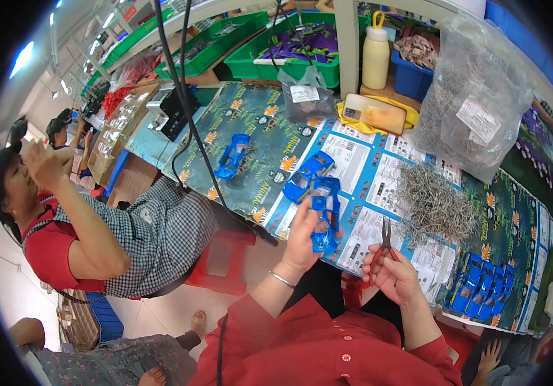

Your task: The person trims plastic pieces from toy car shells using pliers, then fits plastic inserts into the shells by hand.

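Observation:
My left hand (302, 239) grips a blue toy car body (325, 212) by its side, above the table's front edge. Thin-nosed pliers (386, 242) with dark red handles are in my right hand (395, 275), its fingers wrapped round them and the tips pointing away from me. Just beyond the held body lies another blue toy car (310, 172) on the printed sheets. A blue car body (232, 156) sits farther left on the mat. To the right of the pliers is a tangled heap of thin metal pieces (440, 204).
Several blue car bodies (481, 287) stand in a row at the right. A clear plastic bag (476, 90), a phone (374, 113) on yellow cloth, a cream bottle (375, 59) and green bins (244, 65) line the back. Black cables (189, 106) hang at left, near a seated co-worker (96, 219).

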Demonstrator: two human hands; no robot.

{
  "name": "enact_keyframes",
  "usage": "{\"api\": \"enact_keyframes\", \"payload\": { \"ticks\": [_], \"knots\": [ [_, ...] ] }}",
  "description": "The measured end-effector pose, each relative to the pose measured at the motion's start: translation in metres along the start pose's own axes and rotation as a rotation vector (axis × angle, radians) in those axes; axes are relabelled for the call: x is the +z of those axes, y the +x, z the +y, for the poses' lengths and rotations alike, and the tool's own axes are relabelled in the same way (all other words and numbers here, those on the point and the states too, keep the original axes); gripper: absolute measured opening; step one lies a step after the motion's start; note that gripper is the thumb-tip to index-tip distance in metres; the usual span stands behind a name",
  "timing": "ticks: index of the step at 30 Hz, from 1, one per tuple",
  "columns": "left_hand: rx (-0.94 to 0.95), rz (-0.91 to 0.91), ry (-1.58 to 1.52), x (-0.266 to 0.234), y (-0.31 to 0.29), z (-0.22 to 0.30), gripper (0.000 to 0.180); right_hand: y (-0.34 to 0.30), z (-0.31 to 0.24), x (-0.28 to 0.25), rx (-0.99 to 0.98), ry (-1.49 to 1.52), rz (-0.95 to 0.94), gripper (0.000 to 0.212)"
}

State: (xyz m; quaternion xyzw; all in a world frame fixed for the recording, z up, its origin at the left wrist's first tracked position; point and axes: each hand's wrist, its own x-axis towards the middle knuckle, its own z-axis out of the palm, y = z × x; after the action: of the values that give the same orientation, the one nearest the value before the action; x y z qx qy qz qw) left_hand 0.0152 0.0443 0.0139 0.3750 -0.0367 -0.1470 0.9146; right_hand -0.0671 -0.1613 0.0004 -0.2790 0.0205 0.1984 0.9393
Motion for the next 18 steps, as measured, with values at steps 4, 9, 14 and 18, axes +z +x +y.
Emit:
{"api": "enact_keyframes", "payload": {
  "ticks": [4,9,14,18],
  "knots": [
    [0.003,-0.070,0.106,0.012,0.008,0.014,0.053,-0.002,-0.002,0.000,-0.002,-0.005,0.004,0.033],
    [0.395,-0.060,0.539,0.016,0.044,0.061,0.059,-0.001,-0.004,0.002,0.025,0.007,0.005,0.033],
    [0.638,0.315,1.344,-0.025,0.079,0.083,0.058,-0.002,-0.005,0.002,0.048,0.038,-0.003,0.033],
    [0.583,0.442,1.669,-0.048,0.083,0.080,0.056,-0.002,-0.004,0.000,0.065,0.035,0.027,0.033]
  ]
}}
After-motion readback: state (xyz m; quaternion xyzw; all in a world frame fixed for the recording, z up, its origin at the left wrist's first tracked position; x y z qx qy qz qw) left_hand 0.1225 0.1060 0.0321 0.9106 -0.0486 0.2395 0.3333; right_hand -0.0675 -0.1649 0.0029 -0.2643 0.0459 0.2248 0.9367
